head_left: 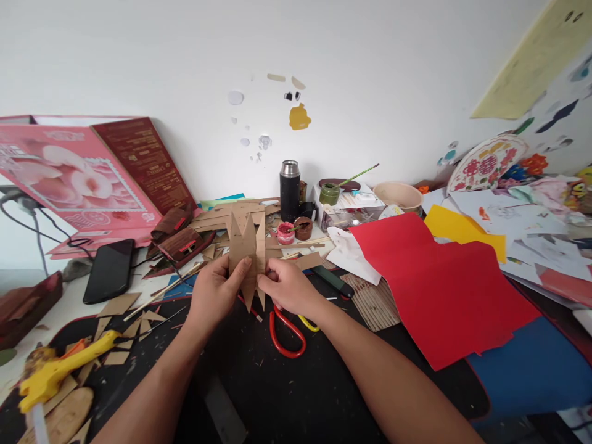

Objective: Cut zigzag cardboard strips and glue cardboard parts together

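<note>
Upright before me is a brown cardboard piece (241,246) cut into sharp points at top and bottom. My left hand (213,288) is closed on its left side, thumb flat on the front. A narrower cardboard strip (259,243) stands against its right edge; whether the two are joined I cannot tell. My right hand (289,285) pinches the cardboard at this right side, its fingertips partly hidden. Just below that hand, the red handle (287,338) of a tool lies on the black mat (240,364), its upper part covered.
A yellow glue gun (69,370) and cardboard scraps (121,304) lie left, near a black phone (110,271). Behind stand a black flask (290,191) and paint jars (303,228). A green cutter (332,281) and a large red sheet (444,277) lie right.
</note>
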`<state>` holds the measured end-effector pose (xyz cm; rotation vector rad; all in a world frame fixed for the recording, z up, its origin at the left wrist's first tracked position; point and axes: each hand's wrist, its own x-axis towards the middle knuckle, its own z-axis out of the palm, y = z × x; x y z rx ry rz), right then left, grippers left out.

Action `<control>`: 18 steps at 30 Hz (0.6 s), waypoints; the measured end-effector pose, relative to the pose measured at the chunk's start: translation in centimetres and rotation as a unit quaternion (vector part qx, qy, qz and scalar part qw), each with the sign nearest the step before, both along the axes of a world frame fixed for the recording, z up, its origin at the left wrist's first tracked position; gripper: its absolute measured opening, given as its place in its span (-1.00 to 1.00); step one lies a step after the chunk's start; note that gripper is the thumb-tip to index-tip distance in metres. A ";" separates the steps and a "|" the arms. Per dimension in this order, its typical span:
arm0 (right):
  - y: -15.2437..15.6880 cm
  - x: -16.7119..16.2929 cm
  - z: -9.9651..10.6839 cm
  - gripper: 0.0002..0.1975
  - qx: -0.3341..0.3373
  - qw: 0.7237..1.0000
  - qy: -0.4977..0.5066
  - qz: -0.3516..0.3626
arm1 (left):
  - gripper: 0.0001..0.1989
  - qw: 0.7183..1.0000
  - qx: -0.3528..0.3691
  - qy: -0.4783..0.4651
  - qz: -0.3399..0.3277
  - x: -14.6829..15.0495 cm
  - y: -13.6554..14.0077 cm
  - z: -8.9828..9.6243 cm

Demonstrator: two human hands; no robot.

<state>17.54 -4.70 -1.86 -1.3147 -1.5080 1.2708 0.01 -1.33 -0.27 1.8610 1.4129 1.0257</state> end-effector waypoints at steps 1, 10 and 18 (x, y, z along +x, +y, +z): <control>0.0 0.0 0.1 -0.76 -0.003 1.000 0.003 0.001 | -0.62 1.000 -0.002 0.000 -0.002 0.0 0.0 -0.1; 0.0 0.1 0.2 -0.86 0.009 1.000 -0.014 -0.005 | -0.62 1.000 0.009 0.023 -0.005 0.2 -0.3 -0.5; 0.4 -0.4 -1.2 -0.84 0.020 0.998 -0.038 -0.037 | -0.63 0.997 0.039 0.067 0.012 0.6 -0.3 -0.8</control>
